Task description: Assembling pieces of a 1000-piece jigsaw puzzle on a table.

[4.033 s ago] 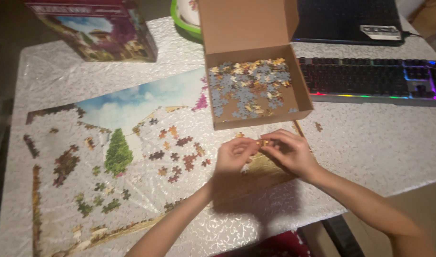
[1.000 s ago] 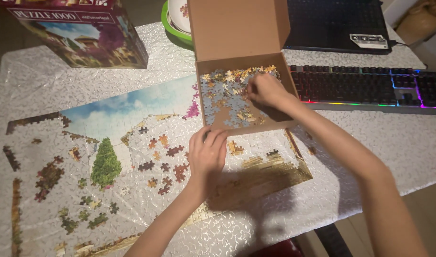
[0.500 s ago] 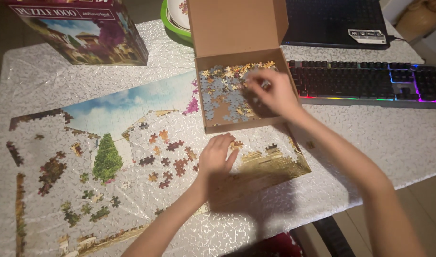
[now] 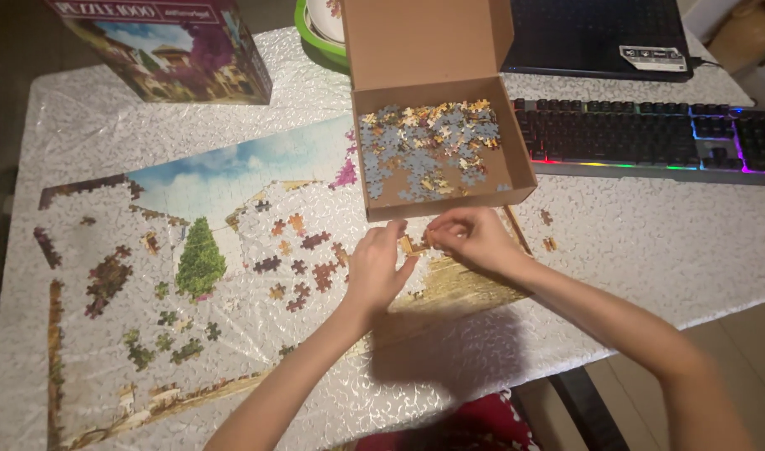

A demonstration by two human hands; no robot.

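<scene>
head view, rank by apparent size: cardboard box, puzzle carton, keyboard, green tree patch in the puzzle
1. cardboard box, with its raised lid.
2. keyboard and puzzle carton: about alike, both cut off by the frame edge, so unranked.
3. green tree patch, clearly smallest.
Left hand and right hand meet just below the box.

Left hand (image 4: pixel 377 269) flat with fingers extended, right hand (image 4: pixel 473 238) pinched beside it.

A brown cardboard box (image 4: pixel 449 188) holds grey-blue and tan puzzle pieces (image 4: pixel 428 149). The jigsaw (image 4: pixel 232 179) shows blue sky and a green tree. The keyboard (image 4: pixel 650 134) glows rainbow on the white embossed counter (image 4: pixel 666 250).
</scene>
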